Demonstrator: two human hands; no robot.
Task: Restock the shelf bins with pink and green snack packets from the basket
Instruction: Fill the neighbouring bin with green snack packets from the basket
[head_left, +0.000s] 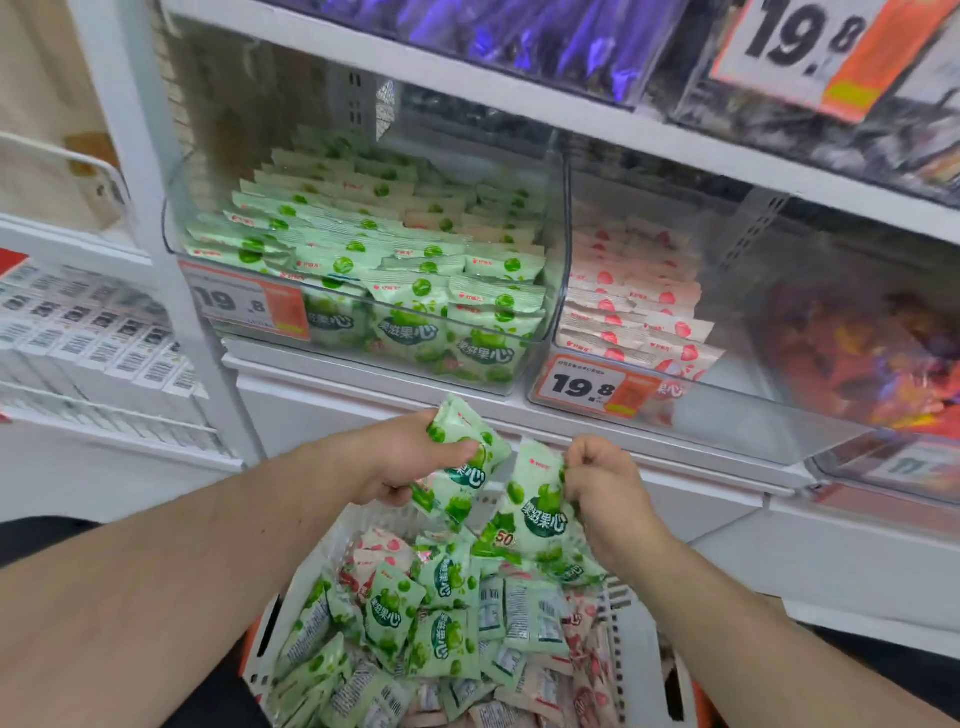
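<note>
A white basket (631, 644) below me holds several loose green and pink snack packets. Above it my left hand (410, 462) grips a small bunch of green packets (460, 467). My right hand (605, 488) pinches the upper edge of another green packet (540, 509), with more green packets bunched under it. On the shelf ahead, a clear bin (363, 249) is filled with rows of green packets. The clear bin to its right (639, 317) holds rows of pink packets.
Orange price tags reading 19.8 (587, 387) hang on the bin fronts. A higher shelf carries purple packets (519, 31). White boxed goods (88, 338) fill the rack at left. Dark red and orange packets (872, 358) lie in a bin at right.
</note>
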